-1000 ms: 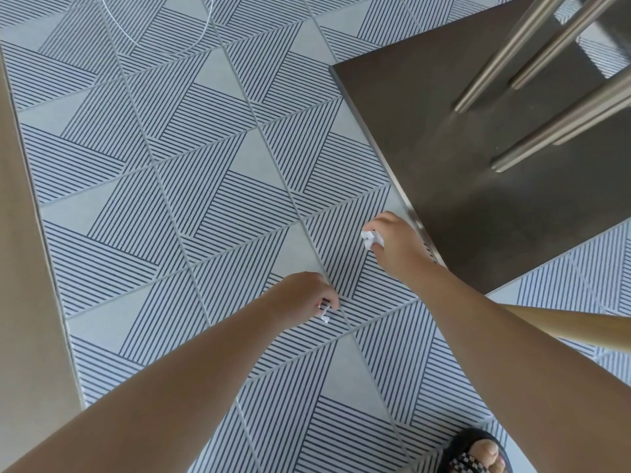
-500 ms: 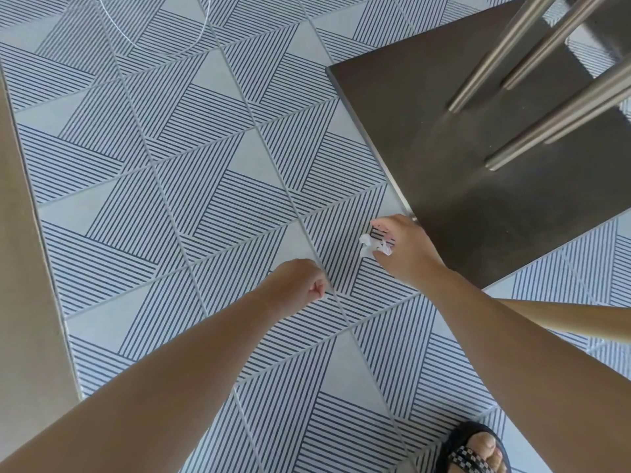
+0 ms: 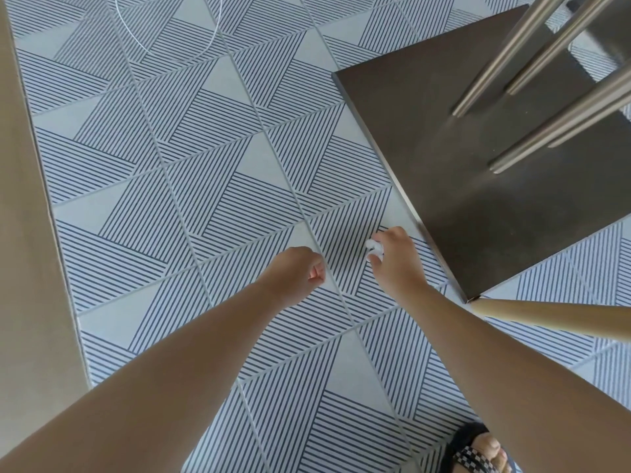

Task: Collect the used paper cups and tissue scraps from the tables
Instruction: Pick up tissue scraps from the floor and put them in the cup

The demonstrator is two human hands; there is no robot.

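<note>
My right hand [image 3: 397, 259] reaches down to the striped tile floor and pinches a crumpled white tissue scrap [image 3: 374, 246] between thumb and fingers, just left of the metal table base. My left hand [image 3: 297, 271] hovers beside it, a short way to the left, curled into a closed fist. A small white scrap seen at its fingertips earlier is now hidden inside the fist. No paper cup is in view.
A dark square metal table base [image 3: 478, 199] with slanted steel rods [image 3: 505, 56] fills the upper right. A pale wooden leg [image 3: 553, 319] crosses at the right. A beige panel [image 3: 27, 268] runs along the left edge. My sandalled foot [image 3: 478, 452] stands at the bottom right. A thin white cable [image 3: 211, 39] loops at the top.
My left hand closed over a small white scrap it was pinching off the floor. My right hand shifted slightly left, away from the base's edge, still holding its tissue.
</note>
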